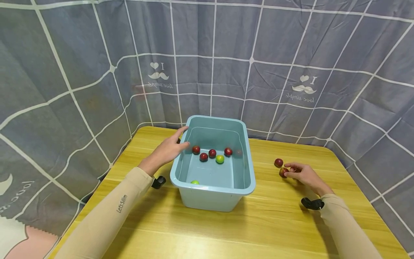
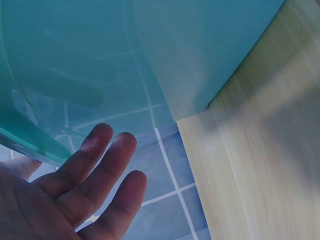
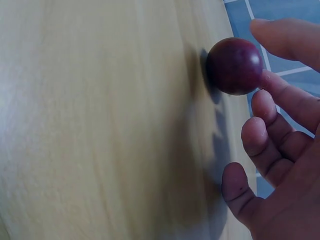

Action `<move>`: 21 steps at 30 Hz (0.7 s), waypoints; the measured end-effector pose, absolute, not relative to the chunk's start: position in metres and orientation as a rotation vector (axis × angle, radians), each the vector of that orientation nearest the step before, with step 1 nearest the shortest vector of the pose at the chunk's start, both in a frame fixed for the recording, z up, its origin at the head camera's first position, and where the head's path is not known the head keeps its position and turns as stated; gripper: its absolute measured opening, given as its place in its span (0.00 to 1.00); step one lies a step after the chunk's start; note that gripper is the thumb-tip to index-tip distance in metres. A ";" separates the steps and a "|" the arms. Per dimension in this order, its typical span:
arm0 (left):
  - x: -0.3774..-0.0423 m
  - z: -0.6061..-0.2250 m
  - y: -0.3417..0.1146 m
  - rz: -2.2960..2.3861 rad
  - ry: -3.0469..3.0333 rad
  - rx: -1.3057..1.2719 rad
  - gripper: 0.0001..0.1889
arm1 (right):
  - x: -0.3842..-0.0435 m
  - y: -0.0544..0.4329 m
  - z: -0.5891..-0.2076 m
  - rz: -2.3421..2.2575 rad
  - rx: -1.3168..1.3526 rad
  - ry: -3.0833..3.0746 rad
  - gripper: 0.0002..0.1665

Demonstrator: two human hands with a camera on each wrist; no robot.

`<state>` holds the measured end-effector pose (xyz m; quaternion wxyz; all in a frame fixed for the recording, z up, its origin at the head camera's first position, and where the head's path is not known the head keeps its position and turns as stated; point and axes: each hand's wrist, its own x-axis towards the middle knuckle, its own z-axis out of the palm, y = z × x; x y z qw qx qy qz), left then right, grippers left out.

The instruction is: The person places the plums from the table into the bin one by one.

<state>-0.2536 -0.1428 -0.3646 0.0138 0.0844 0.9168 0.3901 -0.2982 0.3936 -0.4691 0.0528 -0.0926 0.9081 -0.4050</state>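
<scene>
In the head view a light blue plastic bin (image 1: 210,199) stands on the wooden table, with several dark red plums (image 1: 212,153) and two green round fruits (image 1: 220,159) inside. My left hand (image 1: 166,150) is at the bin's left rim, its thumb and index finger spread at the edge; the left wrist view shows the other fingers loosely extended beside the outer wall. Out on the table to the right, my right hand (image 1: 304,175) is at a red plum (image 1: 283,172). Its fingertips meet the plum's side, with no firm pinch visible. Another plum (image 1: 278,163) lies just beyond.
The wooden table (image 1: 268,223) extends around the bin. Grey curtains (image 1: 233,82) with a white grid hang behind and along both sides. A black strap is worn on each wrist.
</scene>
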 end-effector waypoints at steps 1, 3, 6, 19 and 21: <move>-0.254 -0.365 -0.143 1.217 2.853 0.263 0.37 | -0.298 0.394 -0.470 -1.232 -0.285 2.757 0.33; -0.253 -0.365 -0.142 1.219 2.851 0.262 0.37 | -0.298 0.395 -0.471 -1.237 -0.285 2.750 0.34; -0.253 -0.365 -0.142 1.216 2.856 0.260 0.37 | -0.299 0.396 -0.474 -1.243 -0.281 2.749 0.34; -0.253 -0.365 -0.142 1.225 2.862 0.264 0.37 | -0.298 0.395 -0.480 -1.212 -0.227 2.760 0.35; -0.254 -0.365 -0.142 1.227 2.860 0.267 0.37 | -0.298 0.394 -0.480 -1.211 -0.217 2.762 0.34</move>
